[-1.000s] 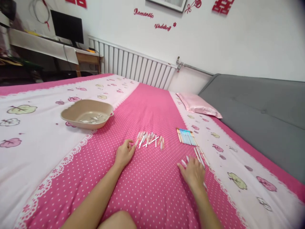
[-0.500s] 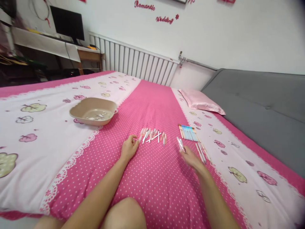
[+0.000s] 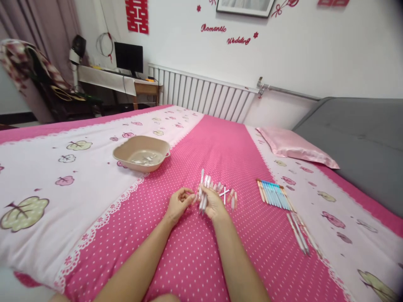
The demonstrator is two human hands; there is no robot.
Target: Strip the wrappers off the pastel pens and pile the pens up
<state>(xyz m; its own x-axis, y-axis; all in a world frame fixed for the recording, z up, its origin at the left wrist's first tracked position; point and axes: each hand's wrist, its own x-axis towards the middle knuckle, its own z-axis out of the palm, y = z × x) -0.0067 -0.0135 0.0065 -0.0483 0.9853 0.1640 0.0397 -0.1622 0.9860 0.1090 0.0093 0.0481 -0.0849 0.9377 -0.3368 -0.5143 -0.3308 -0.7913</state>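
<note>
A bundle of pale, slim pens [image 3: 202, 205] stands tilted in my right hand [image 3: 214, 204], whose fingers are wrapped round it. Close on its left is my left hand [image 3: 179, 204], fingers loosely curled and thumb apart from them, with its tips near the bundle. Behind and beside my right hand, short pinkish pen parts [image 3: 233, 200] and thin white sticks [image 3: 224, 195] lie scattered on the bedspread, partly hidden by that hand. To the right, a neat row of blue pens [image 3: 274, 195] lies side by side. Several longer pale pens [image 3: 299, 235] rest below that row.
A beige basin [image 3: 141, 142] holding small pale pieces stands at the left on the pink dotted bedspread [image 3: 220, 138]. A pink pillow [image 3: 296, 147] lies at the back right against the grey headboard [image 3: 362, 121]. A white radiator [image 3: 201, 90] and a desk with a monitor [image 3: 128, 57] are beyond the bed.
My right hand has moved left from beside the blue row to the scattered parts, carrying the pale pens next to my left hand. The view has swung left.
</note>
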